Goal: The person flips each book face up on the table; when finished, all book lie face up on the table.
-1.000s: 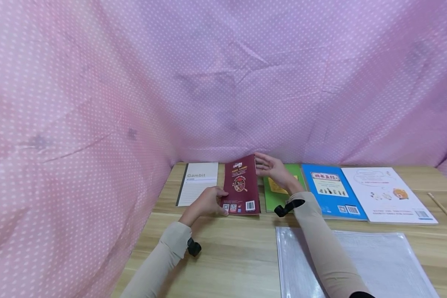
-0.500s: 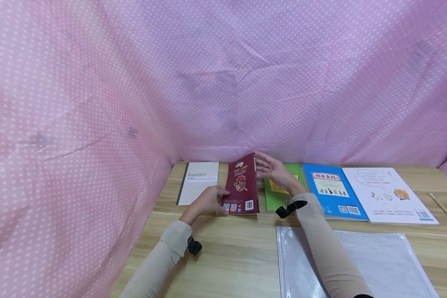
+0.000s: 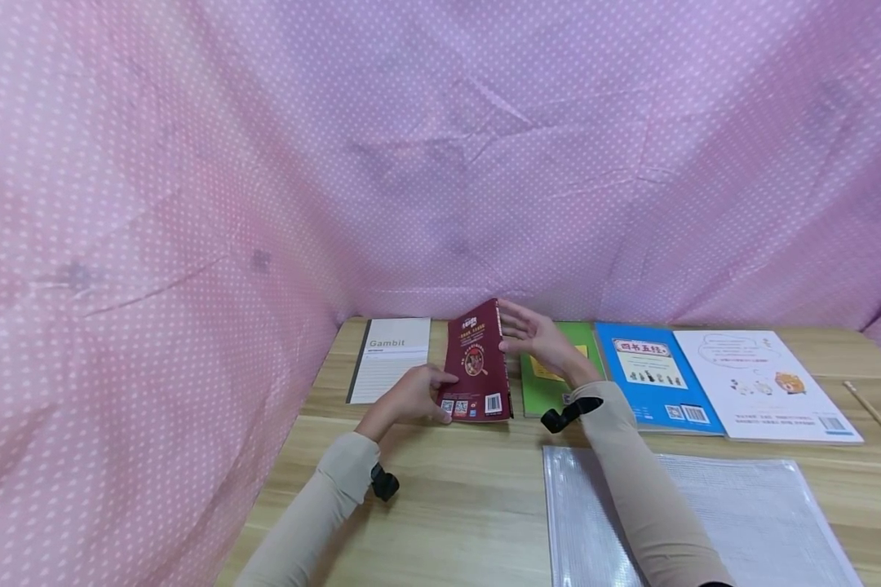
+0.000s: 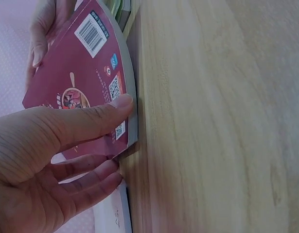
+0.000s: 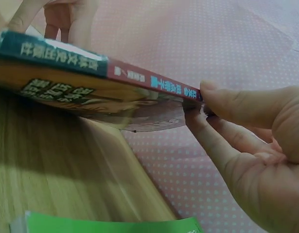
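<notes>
A maroon paperback book lies tilted, its back cover up and its right, spine side raised off the table. My left hand holds its lower left part; in the left wrist view the thumb lies across the cover, with the other fingers at the edge and partly hidden beneath. My right hand pinches the far end of the spine, as the right wrist view shows, thumb on one side and fingers on the other. Below the raised spine, the book's picture cover shows.
Left of the book lies a white Gambit notebook. To its right are a green book, a blue book and a white book. A clear mesh pouch lies in front, a thin stick far right. Pink cloth hangs behind.
The book's spine side has tipped up a little more and shifted slightly left. My right thumb has come down onto the spine edge. My left hand has barely moved.
</notes>
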Demonstrator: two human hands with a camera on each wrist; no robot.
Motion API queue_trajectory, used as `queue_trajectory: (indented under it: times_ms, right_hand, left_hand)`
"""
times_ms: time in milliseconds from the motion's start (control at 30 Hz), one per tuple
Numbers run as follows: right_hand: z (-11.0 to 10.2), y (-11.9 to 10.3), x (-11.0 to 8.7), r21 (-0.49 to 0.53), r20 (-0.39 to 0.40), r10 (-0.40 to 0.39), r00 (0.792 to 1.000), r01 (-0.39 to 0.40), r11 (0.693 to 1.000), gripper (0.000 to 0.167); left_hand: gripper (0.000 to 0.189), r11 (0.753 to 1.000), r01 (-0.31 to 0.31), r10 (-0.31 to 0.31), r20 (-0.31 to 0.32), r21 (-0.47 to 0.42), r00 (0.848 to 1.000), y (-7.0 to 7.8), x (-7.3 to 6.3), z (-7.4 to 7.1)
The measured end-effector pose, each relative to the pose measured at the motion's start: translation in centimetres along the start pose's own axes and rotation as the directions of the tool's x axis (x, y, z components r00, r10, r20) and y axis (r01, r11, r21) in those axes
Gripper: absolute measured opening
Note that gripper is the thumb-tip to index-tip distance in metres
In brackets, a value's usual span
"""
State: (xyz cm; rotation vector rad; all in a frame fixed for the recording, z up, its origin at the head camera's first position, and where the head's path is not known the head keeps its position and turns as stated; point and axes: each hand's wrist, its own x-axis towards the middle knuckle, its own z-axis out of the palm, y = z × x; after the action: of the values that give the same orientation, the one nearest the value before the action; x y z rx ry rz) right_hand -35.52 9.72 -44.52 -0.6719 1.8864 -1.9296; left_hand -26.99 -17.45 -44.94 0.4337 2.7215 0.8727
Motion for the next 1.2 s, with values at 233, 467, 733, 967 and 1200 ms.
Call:
queue_trajectory:
  times_ms: [233,467,733,967,1200]
  right_hand:
    - [0.2,-0.3,-0.3,0.023,0.047,-0.017,0.999,0.016,1.000,0.084]
    - [0.2,-0.2,-0.5,0.034,0.079,-0.028,0.996,0.026,0.999,0.085]
    - [0.3,-0.2,-0.4,0.015,0.057,-0.020,0.998,0.020,1.000,0.086]
    - [0.4,-0.5,-0.4,-0.031,0.012,-0.002,1.000,0.003,1.000,0.079]
    - [0.9,-0.8,-0.2,-0.035,-0.007,0.003,1.000,-0.004,0.999,0.077]
  left_hand:
    - [0.070,1.000,0.011,-0.011,0.015,0.017,1.000,0.3,0.2,-0.1]
    - [0.081,0.998,-0.007,0.003,0.064,0.065,0.998,0.4,0.9,-0.8]
    - [0.078,0.998,-0.026,0.021,0.093,0.055,0.995,1.1,2.0,-1.5]
    - [0.089,0.998,-0.028,0.024,0.070,0.055,0.997,0.9,2.4,-1.2]
    - [0.093,0.998,-0.036,0.033,0.075,0.047,0.997,0.5,2.0,-1.4]
